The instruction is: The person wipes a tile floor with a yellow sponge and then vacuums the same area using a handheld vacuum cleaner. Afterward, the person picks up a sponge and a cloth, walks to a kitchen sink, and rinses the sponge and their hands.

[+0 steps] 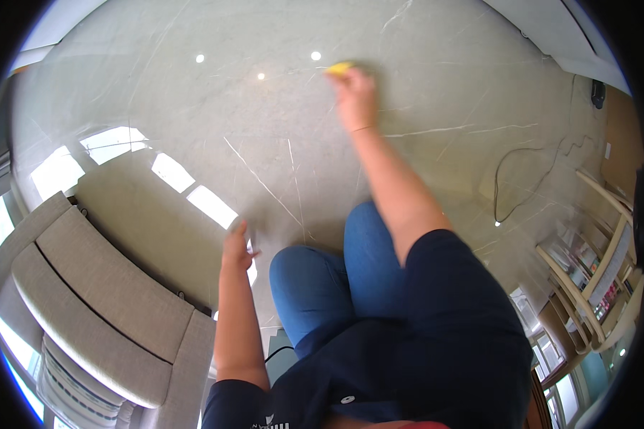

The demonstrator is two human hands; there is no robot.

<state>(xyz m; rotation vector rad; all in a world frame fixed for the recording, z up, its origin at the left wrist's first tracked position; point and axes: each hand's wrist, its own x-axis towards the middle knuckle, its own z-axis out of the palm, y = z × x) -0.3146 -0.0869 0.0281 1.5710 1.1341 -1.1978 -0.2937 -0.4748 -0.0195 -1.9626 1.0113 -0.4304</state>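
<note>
My right hand [355, 99] reaches forward over the glossy grey marble-look floor [268, 115], its fingers closed on a small yellow object [340, 68], perhaps a cloth or sponge. Motion blur hides its exact kind, and whether it touches the floor cannot be told. Nearer to me, at the left of my knees, my left hand [240, 248] is held above the floor with the thumb apart and nothing seen in it. Both of my knees, in blue jeans [312, 284], are bent below the hands.
A beige fabric sofa [107, 279] stands at the left. On the floor at the right lies a thin dark cable [496, 185], near a wooden-framed chair [585, 289] and a cardboard-brown panel [620, 134]. White furniture edges [558, 40] border the far right.
</note>
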